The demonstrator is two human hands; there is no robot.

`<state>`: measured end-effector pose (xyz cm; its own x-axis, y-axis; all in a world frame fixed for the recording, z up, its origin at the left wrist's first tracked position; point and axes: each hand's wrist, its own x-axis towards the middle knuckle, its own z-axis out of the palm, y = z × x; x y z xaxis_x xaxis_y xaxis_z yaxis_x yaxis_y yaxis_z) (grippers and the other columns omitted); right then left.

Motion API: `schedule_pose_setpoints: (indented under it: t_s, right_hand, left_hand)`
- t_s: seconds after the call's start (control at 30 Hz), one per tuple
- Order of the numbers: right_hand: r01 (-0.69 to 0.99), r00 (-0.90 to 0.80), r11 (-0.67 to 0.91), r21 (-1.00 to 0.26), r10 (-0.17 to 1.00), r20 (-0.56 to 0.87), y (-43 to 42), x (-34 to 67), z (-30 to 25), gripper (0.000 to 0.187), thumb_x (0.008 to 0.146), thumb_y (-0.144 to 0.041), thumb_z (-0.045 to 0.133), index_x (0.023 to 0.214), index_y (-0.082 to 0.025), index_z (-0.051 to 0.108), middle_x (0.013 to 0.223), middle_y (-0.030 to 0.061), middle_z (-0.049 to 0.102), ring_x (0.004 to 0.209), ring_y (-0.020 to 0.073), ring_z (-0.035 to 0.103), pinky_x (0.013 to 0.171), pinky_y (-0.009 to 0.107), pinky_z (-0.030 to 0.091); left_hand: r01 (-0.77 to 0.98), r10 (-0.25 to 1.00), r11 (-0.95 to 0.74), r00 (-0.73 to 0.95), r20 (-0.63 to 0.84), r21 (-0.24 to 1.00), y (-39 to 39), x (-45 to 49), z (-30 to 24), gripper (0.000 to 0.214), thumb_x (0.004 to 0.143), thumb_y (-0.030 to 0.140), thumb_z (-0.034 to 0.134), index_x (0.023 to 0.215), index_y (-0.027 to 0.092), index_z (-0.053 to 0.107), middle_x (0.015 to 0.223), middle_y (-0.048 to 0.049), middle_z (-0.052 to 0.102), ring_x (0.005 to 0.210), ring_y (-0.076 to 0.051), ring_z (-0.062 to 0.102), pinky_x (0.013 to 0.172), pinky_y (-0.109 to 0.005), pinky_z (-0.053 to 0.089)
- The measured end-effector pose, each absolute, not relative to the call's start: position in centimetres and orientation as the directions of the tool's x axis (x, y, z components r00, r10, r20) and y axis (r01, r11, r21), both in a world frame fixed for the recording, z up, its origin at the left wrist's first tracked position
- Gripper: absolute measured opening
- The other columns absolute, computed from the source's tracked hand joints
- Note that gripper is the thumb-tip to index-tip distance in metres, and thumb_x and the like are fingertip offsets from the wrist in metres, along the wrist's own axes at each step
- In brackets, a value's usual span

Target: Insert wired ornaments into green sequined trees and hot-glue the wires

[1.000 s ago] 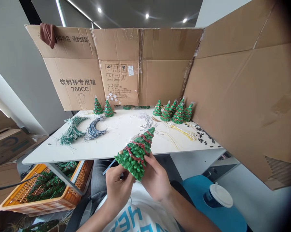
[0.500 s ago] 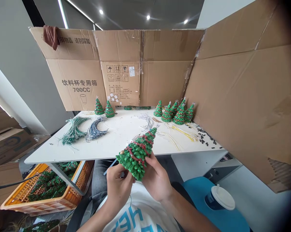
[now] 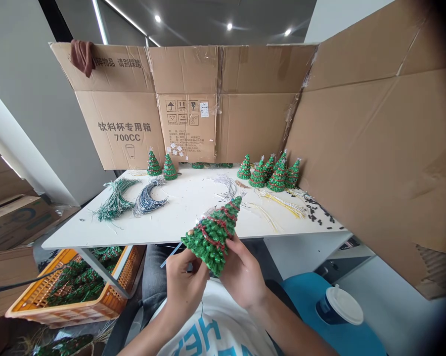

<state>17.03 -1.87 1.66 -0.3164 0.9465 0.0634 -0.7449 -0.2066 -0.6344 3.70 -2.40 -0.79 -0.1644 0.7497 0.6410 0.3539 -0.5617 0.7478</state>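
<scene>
Field notes, at the desk [image 3: 186, 210].

My right hand [image 3: 242, 279] curls around the lower body of a green beaded Christmas tree [image 3: 211, 237], its fingers pressed against the beads. The tree is tilted, tip pointing up and to the right, wound with a red bead garland, and held just in front of the desk's near edge, with its tip over the desktop.

My left hand [image 3: 185, 291] is closed against the tree's base and grips a thin pale-blue stick [image 3: 171, 255], which pokes out to the left. I cannot tell exactly where the stick ends inside the grip.

On the desk, left to right: a green wire bundle [image 3: 115, 201], a blue-and-silver wire bundle [image 3: 149, 201], a white wire bundle [image 3: 226, 187], and a yellow wire bundle [image 3: 278, 206]. Small black pieces [image 3: 317, 212] are scattered by the right edge. Finished beaded trees [image 3: 271, 173] stand along the far edge.

Below the desk's left edge sits an orange plastic basket [image 3: 108, 291] heaped with green beaded pieces. Below its right edge, a lidded cup [image 3: 337, 306] rests on a blue seat [image 3: 304, 296].
</scene>
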Motion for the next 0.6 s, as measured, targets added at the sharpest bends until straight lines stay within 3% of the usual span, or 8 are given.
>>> schedule_pose_setpoints:
  t_s: [0.17, 0.5, 0.6]
  right_hand:
    - [-0.752, -0.291, -0.167, -0.637, 0.952, 0.094, -1.8, 16.8, 1.5, 0.052, 0.092, -0.034, 0.078, 0.142, -0.041, 0.066, 0.128, -0.0002, 0.082, 0.129, 0.0319, 0.071, 0.107, 0.052, 0.058]
    - [-0.754, -0.298, -0.141, -0.642, 0.944, 0.142, -1.9, 16.5, 1.5, 0.036, 0.093, -0.032, 0.081, 0.127, -0.036, 0.069, 0.132, -0.0001, 0.080, 0.134, 0.0305, 0.068, 0.114, 0.051, 0.053]
    - [-0.755, -0.283, -0.128, -0.643, 0.948, 0.143, -2.1, 16.4, 1.5, 0.039, 0.093, -0.033, 0.081, 0.129, -0.037, 0.068, 0.134, 0.0009, 0.079, 0.134, 0.0318, 0.068, 0.115, 0.052, 0.053]
  left_hand:
    - [0.355, 0.746, -0.557, -0.184, 0.640, 0.751, -2.1, 3.6, -1.2, 0.028, 0.077, 0.012, 0.060, 0.052, 0.020, 0.050, 0.043, 0.0054, 0.051, 0.042, -0.008, 0.042, 0.045, -0.020, 0.031]
    - [0.357, 0.745, -0.549, -0.201, 0.636, 0.756, -2.2, 3.6, -1.8, 0.030, 0.083, 0.016, 0.062, 0.056, 0.018, 0.048, 0.053, 0.0062, 0.037, 0.053, -0.009, 0.029, 0.048, -0.021, 0.029]
    - [0.363, 0.726, -0.564, -0.210, 0.655, 0.742, -2.2, 3.7, -1.9, 0.035, 0.083, 0.016, 0.063, 0.055, 0.019, 0.043, 0.054, 0.0065, 0.031, 0.054, -0.009, 0.025, 0.047, -0.021, 0.025]
